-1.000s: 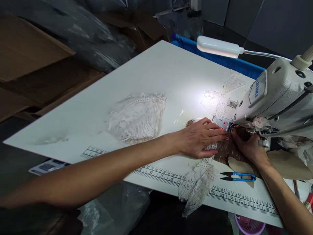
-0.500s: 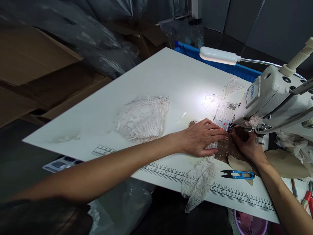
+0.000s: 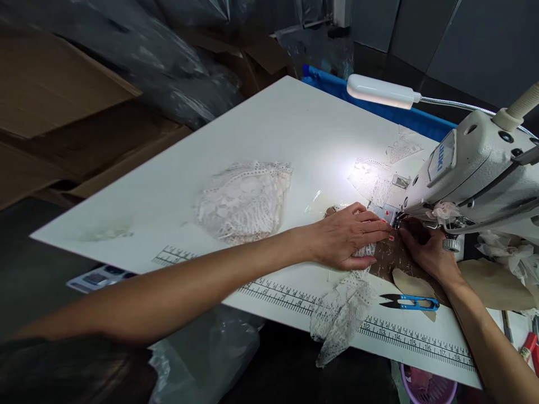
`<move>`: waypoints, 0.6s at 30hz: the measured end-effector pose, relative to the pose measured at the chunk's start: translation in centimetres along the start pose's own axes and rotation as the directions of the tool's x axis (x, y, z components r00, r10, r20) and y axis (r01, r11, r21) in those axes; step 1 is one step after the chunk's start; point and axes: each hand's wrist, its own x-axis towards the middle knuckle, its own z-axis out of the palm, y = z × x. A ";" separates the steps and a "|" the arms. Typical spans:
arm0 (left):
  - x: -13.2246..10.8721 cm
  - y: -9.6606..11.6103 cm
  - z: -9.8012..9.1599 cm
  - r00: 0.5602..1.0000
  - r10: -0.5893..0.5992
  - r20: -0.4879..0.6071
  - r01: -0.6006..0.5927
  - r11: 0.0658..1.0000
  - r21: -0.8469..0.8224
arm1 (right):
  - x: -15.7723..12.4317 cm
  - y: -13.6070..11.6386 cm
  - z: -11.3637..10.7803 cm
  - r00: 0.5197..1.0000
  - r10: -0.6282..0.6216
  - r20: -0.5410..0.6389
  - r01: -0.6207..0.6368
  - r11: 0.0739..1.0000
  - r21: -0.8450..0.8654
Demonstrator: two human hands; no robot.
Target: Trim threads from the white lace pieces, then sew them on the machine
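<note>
My left hand (image 3: 347, 235) lies flat on a strip of white lace fabric (image 3: 343, 311), fingers stretched toward the needle area of the sewing machine (image 3: 475, 168). The strip runs out from under the palm and hangs over the table's front edge. Close to the presser foot (image 3: 398, 217), my right hand (image 3: 427, 249) has its thumb and fingers curled together; whatever they hold is hidden. Beyond the fingertips, more white lace (image 3: 370, 177) rests under the lamp's light. Blue thread snips (image 3: 409, 302) lie in front of my right hand, partly on a tan scrap (image 3: 415, 283).
A pile of white lace pieces (image 3: 246, 202) sits on the white table (image 3: 269, 129), left of my left forearm. A white lamp (image 3: 381, 91) reaches over the back. Printed rulers (image 3: 416, 336) run along the front edge. Below stands a purple basket (image 3: 433, 390). Cardboard boxes (image 3: 63, 84) are at the left.
The camera view has shifted slightly. Both hands stay nearly in place by the presser foot, and the lace strip shows hardly any movement.
</note>
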 end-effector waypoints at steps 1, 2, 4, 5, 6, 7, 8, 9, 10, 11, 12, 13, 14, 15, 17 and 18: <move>0.0 0.0 0.0 1.000 0.007 -0.008 -0.007 1.000 0.002 | 0.0 0.0 0.0 1.000 0.002 -0.002 -0.002 1.000 -0.002; 0.0 0.0 0.0 1.000 0.013 -0.016 -0.013 1.000 0.004 | 0.0 -0.1 -0.1 1.000 0.001 -0.004 -0.001 1.000 -0.006; 0.0 0.0 0.0 0.999 0.022 -0.027 -0.022 1.000 0.003 | 0.1 -0.3 -0.2 1.000 -0.015 0.007 0.015 1.000 -0.015; 0.0 0.0 0.0 0.999 0.022 -0.027 -0.022 1.000 0.000 | 0.2 -0.4 -0.2 1.000 -0.027 0.015 0.027 0.999 -0.018; 0.1 0.0 0.0 1.000 0.019 -0.023 -0.019 1.000 -0.003 | 0.2 -0.4 -0.2 0.999 -0.038 0.021 0.038 0.999 -0.018; 0.1 0.0 -0.1 1.000 0.014 -0.018 -0.014 1.000 -0.006 | 0.2 -0.5 -0.2 0.999 -0.046 0.024 0.046 0.999 -0.017; 0.1 0.1 -0.1 1.000 0.007 -0.013 -0.008 1.000 -0.010 | 0.2 -0.5 -0.2 0.999 -0.049 0.021 0.049 0.999 -0.016; 0.1 0.1 -0.2 1.000 0.003 -0.009 -0.003 1.000 -0.013 | 0.2 -0.5 -0.2 0.999 -0.048 0.017 0.048 0.999 -0.016; 0.1 0.1 -0.2 1.000 0.002 -0.009 -0.002 1.000 -0.016 | 0.1 -0.4 -0.2 0.999 -0.045 0.012 0.045 0.999 -0.015; 0.1 0.1 -0.2 1.000 0.004 -0.013 -0.004 1.000 -0.016 | 0.1 -0.4 -0.1 0.999 -0.043 0.009 0.043 0.999 -0.013; 0.1 0.1 -0.2 1.000 0.010 -0.020 -0.010 1.000 -0.015 | 0.1 -0.3 -0.1 0.999 -0.041 0.006 0.041 0.999 -0.010; 0.1 0.1 -0.2 0.999 0.017 -0.027 -0.017 1.000 -0.013 | 0.0 -0.2 0.0 0.999 -0.035 0.002 0.035 0.999 -0.008; 0.1 0.0 -0.1 0.999 0.022 -0.034 -0.023 1.000 -0.009 | 0.0 -0.2 0.0 1.000 -0.030 0.002 0.030 1.000 -0.005; 0.1 0.0 -0.1 0.999 0.026 -0.037 -0.026 1.000 -0.005 | 0.0 -0.2 0.0 1.000 -0.027 0.004 0.027 1.000 -0.003; 0.2 0.0 -0.1 0.999 0.026 -0.034 -0.026 1.000 0.004 | 0.1 -0.2 0.0 0.999 -0.029 0.017 0.029 1.000 0.006; 0.2 0.0 -0.1 0.999 0.025 -0.030 -0.025 1.000 0.008 | 0.1 -0.3 0.0 0.999 -0.034 0.026 0.033 0.999 0.012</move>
